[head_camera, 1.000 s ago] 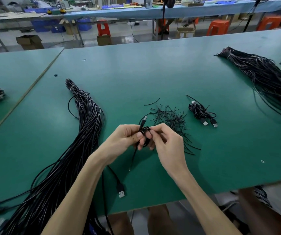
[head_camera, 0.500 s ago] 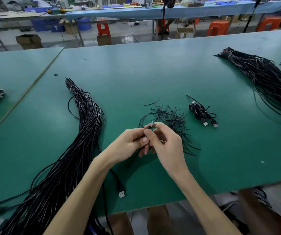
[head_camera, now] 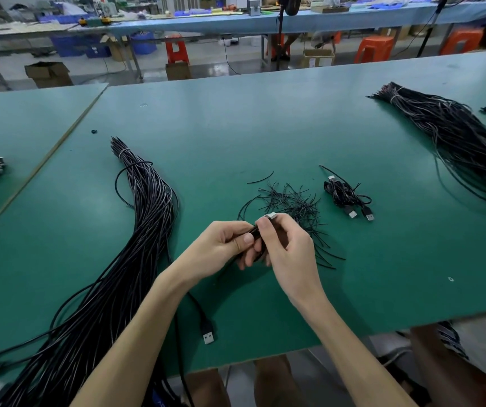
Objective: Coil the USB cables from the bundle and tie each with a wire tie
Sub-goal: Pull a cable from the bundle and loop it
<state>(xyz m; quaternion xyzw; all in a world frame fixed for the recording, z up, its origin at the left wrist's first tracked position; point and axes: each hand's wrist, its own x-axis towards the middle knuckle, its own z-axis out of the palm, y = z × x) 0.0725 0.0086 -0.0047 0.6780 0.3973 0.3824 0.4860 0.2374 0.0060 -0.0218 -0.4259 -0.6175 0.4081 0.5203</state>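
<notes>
At the bench (head_camera: 236, 127) front, a cable coil (head_camera: 256, 232) is being pinched by left hand (head_camera: 221, 248) and right hand (head_camera: 290, 248); slackening could unwind it.

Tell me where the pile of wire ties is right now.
In the head view, the pile of wire ties lies on the green table just right of centre, directly beyond the right hand and left of the coiled cables.
</notes>
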